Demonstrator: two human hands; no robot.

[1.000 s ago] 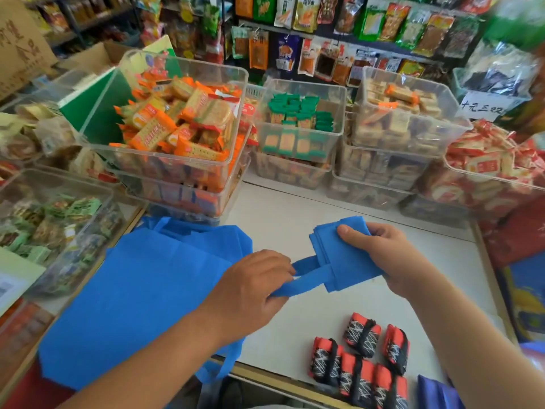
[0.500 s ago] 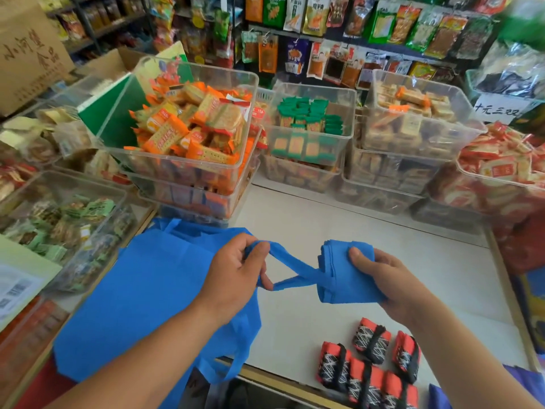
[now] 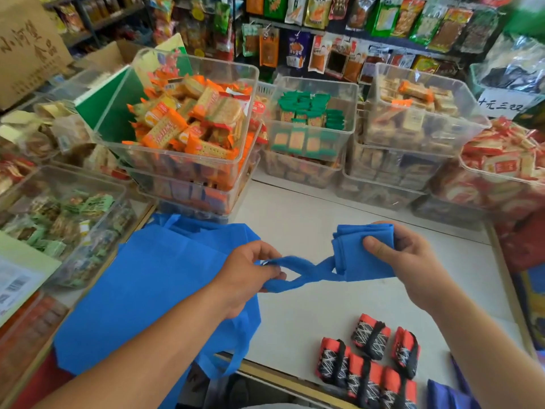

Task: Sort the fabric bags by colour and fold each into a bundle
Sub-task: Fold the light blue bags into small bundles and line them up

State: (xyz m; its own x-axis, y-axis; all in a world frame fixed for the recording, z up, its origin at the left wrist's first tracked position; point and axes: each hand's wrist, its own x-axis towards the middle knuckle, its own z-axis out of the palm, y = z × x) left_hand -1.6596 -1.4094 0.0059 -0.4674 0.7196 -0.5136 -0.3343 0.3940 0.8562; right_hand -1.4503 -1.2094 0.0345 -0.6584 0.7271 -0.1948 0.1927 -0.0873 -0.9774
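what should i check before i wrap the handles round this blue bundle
1. Right hand grips the folded blue bag, thumb on top: ok.
2. Left hand pinches the handles, drawn out to the side: ok.
3. Handles run straight: not ok, they cross once between the hands.
4. Folded layers line up at the bundle's edge: ok, roughly even.
5. Handles lifted free of the flat blue bags underneath: cannot tell.
6. Bare table to set it down, apart from the red-and-black bundles: ok.
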